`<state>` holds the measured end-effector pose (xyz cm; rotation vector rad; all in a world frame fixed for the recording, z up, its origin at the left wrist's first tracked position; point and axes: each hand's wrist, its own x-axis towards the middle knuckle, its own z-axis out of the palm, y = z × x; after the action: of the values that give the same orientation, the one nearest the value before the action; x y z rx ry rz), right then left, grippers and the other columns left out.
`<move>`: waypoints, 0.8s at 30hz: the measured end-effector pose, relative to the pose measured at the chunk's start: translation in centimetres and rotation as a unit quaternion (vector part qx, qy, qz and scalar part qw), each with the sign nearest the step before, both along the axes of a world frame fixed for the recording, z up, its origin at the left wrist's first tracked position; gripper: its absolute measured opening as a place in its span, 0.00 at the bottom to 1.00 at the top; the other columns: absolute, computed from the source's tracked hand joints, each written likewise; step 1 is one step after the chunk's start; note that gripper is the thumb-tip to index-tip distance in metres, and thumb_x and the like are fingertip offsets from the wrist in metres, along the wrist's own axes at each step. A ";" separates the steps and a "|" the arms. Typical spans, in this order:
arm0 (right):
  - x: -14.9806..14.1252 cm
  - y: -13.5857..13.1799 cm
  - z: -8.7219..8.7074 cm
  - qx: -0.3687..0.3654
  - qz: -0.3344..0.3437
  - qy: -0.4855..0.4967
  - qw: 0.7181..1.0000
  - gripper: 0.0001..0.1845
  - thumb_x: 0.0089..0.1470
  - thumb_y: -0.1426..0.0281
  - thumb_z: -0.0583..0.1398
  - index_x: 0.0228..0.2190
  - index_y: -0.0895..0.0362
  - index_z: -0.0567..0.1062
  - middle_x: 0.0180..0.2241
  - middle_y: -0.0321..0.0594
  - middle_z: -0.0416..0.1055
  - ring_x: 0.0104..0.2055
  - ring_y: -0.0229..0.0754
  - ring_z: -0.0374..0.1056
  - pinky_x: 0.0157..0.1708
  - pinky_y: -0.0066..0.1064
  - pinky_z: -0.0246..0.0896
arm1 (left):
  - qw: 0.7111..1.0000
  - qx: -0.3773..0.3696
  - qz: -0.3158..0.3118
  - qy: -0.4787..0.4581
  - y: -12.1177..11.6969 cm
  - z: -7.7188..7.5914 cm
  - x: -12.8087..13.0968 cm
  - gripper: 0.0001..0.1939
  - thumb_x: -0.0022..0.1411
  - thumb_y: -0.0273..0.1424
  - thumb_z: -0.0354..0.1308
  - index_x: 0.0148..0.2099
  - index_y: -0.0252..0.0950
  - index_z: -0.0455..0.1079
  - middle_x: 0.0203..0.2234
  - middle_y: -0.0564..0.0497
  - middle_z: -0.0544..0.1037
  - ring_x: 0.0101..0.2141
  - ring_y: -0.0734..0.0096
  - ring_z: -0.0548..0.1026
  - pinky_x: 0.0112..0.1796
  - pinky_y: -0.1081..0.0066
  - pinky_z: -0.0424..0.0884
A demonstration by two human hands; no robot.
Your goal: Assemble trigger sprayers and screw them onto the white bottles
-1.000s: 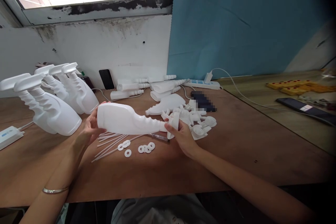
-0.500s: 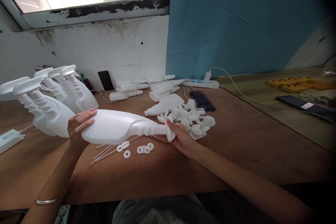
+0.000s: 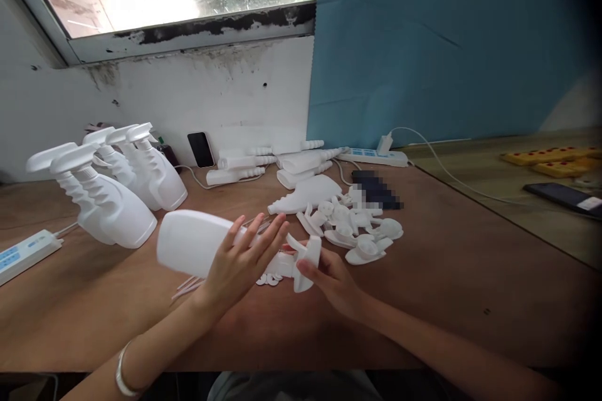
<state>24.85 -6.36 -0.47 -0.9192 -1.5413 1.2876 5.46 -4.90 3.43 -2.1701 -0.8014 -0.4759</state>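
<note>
A white spray bottle (image 3: 192, 242) lies sideways in front of me, its base to the left and a white trigger sprayer (image 3: 307, 268) at its neck end. My right hand (image 3: 335, 279) grips that trigger sprayer from the right, thumb on its near side. Across the bottle's shoulder and neck is my left hand (image 3: 244, 257), fingers stretched out and spread, hiding much of the neck. Whether its palm presses on the bottle I cannot tell. White washers (image 3: 269, 279) and thin tubes (image 3: 187, 287) show partly below the bottle.
Several bottles with sprayers (image 3: 115, 210) stand at the left. Bare bottles (image 3: 308, 193) lie at the back middle, beside a pile of loose trigger sprayers (image 3: 367, 249). A phone (image 3: 201, 150) leans on the wall. Power strips (image 3: 371, 156) sit at the back and left.
My left hand has moved from the bottle's base to its shoulder and neck, its fingers now spread. The sprayer end has come lower and nearer; my right hand stays on the sprayer.
</note>
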 end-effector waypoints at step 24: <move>-0.1 0.3 -0.8 0.000 0.156 0.023 0.988 0.19 0.59 0.60 0.52 0.50 0.55 0.60 0.40 0.47 0.74 0.43 0.44 0.70 0.39 0.37 0.66 | 0.843 -0.071 0.152 -0.512 9.1 4.3 -13.6 0.07 0.52 0.29 0.57 0.36 0.35 0.68 0.30 0.52 0.78 0.35 0.65 0.76 0.40 0.67 0.69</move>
<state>24.78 -6.10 -1.22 -0.6607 -1.6959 1.5161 -8.14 4.18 7.73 -1.7458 -1.7501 -1.4888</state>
